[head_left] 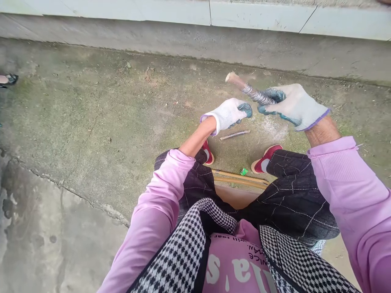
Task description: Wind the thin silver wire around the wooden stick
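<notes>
Well, held the wire-wrapped stick [255, 93] in the closed right hand [295, 105]; aimed its bare end leftward and forward on a slanting long axis; curled the left hand [229, 112] nearby, could not tell around what, if anything; had a thin rod [235, 135] on concrete ground [106, 97] below.

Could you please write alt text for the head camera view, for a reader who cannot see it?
A gloved right hand holds a stick wound with silvery wire, one end bare. The gloved left hand curls nearby, apart from the stick; whether it holds anything is unclear. A thinner rod lies on the concrete ground below.
</notes>
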{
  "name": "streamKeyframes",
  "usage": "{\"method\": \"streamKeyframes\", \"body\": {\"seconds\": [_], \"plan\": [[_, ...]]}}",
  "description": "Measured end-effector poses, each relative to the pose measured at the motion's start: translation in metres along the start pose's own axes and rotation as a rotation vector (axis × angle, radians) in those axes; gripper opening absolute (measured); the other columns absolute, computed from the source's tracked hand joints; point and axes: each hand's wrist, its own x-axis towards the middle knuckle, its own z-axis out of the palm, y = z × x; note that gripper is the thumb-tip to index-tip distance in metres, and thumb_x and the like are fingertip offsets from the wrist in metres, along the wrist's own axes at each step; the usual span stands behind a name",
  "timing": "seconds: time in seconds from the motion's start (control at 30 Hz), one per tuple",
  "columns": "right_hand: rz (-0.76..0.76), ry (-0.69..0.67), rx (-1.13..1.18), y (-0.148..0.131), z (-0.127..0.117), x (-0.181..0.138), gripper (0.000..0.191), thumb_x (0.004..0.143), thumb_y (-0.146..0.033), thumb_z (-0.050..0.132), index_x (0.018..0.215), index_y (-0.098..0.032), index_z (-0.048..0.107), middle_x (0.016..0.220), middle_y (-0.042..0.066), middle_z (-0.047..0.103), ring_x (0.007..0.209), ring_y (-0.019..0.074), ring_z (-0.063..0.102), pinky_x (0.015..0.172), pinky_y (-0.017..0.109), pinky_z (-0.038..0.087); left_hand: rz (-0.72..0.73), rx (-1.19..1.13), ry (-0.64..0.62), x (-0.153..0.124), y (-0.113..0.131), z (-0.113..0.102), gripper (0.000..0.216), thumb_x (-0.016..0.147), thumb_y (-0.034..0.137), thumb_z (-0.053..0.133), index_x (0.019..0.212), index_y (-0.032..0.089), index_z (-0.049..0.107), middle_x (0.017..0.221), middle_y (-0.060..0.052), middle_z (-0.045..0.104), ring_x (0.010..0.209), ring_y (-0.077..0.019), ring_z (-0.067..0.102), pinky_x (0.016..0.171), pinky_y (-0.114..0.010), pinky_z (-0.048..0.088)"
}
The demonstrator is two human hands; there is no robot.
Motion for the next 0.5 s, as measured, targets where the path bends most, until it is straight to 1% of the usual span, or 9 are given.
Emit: {"method": "streamKeyframes", "body": {"seconds": [0.07,0.1,0.17,0.2,0.27,0.33,0.4,0.47,0.5], "plan": [[0.025,0.007,-0.200,-0.006,0.002,0.005,0.018,0.103,-0.042,0.078,0.114,-0.031,0.087,0.110,0.010,0.088,0.112,0.0401,0.077,0.097,0.050,0.063,0.009,0.028,0.009,-0.002,0.003,0.001,0.014,0.104,0.019,0.069,0.102,0.023,0.082,0.077,0.001,0.067,0.074,-0.0176,0.060,0.072,-0.034,0.049],[0.037,-0.004,-0.311,-0.009,0.003,0.008,0.021,0.106,-0.040,0.074,0.119,-0.030,0.087,0.118,0.013,0.089,0.115,0.0409,0.078,0.100,0.051,0.062,0.012,0.049,0.002,-0.003,0.004,0.001,0.015,0.105,0.019,0.069,0.102,0.024,0.083,0.077,0.001,0.069,0.075,-0.0175,0.060,0.074,-0.033,0.050],[0.051,-0.023,-0.488,-0.014,0.009,0.013,0.030,0.110,-0.033,0.068,0.131,-0.024,0.087,0.136,0.019,0.090,0.124,0.0422,0.078,0.107,0.052,0.060,-0.005,0.099,-0.034,-0.005,0.006,0.000,0.016,0.106,0.019,0.069,0.102,0.023,0.083,0.077,0.000,0.073,0.078,-0.0169,0.059,0.078,-0.032,0.050],[0.051,-0.031,-0.545,-0.016,0.012,0.015,0.033,0.111,-0.030,0.067,0.136,-0.021,0.086,0.144,0.023,0.088,0.128,0.0432,0.077,0.109,0.052,0.059,-0.028,0.123,-0.056,-0.005,0.008,-0.001,0.017,0.108,0.019,0.068,0.101,0.023,0.083,0.077,0.000,0.075,0.079,-0.0168,0.058,0.079,-0.033,0.049],[0.059,-0.059,-0.608,-0.017,0.018,0.018,0.037,0.111,-0.027,0.068,0.141,-0.015,0.086,0.150,0.029,0.085,0.130,0.0453,0.077,0.107,0.053,0.058,-0.085,0.167,-0.089,-0.007,0.010,-0.002,0.020,0.109,0.017,0.068,0.096,0.022,0.082,0.077,-0.003,0.077,0.079,-0.0167,0.056,0.080,-0.035,0.048],[0.079,-0.108,-0.653,-0.015,0.022,0.020,0.038,0.112,-0.025,0.068,0.143,-0.014,0.086,0.148,0.030,0.085,0.125,0.0447,0.077,0.100,0.051,0.056,-0.134,0.207,-0.088,-0.009,0.013,-0.003,0.024,0.108,0.014,0.067,0.089,0.021,0.080,0.076,-0.005,0.077,0.075,-0.0169,0.055,0.079,-0.037,0.047],[0.102,-0.148,-0.702,-0.010,0.023,0.021,0.035,0.112,-0.022,0.067,0.140,-0.015,0.087,0.141,0.029,0.085,0.118,0.0412,0.078,0.094,0.048,0.053,-0.151,0.249,-0.062,-0.011,0.015,-0.006,0.025,0.104,0.013,0.066,0.082,0.021,0.077,0.075,-0.005,0.075,0.071,-0.0174,0.057,0.076,-0.037,0.047],[0.110,-0.174,-0.717,-0.003,0.023,0.021,0.029,0.111,-0.021,0.070,0.132,-0.017,0.089,0.129,0.025,0.087,0.108,0.0368,0.078,0.088,0.046,0.050,-0.141,0.284,-0.040,-0.012,0.015,-0.011,0.024,0.100,0.014,0.067,0.079,0.022,0.075,0.074,-0.005,0.073,0.070,-0.0186,0.058,0.073,-0.036,0.046],[0.117,-0.189,-0.711,0.000,0.022,0.021,0.024,0.108,-0.020,0.072,0.125,-0.018,0.089,0.119,0.023,0.087,0.101,0.0351,0.077,0.085,0.045,0.049,-0.129,0.300,-0.031,-0.012,0.015,-0.014,0.024,0.099,0.015,0.068,0.077,0.022,0.075,0.073,-0.005,0.072,0.070,-0.0193,0.059,0.072,-0.036,0.046]]}}
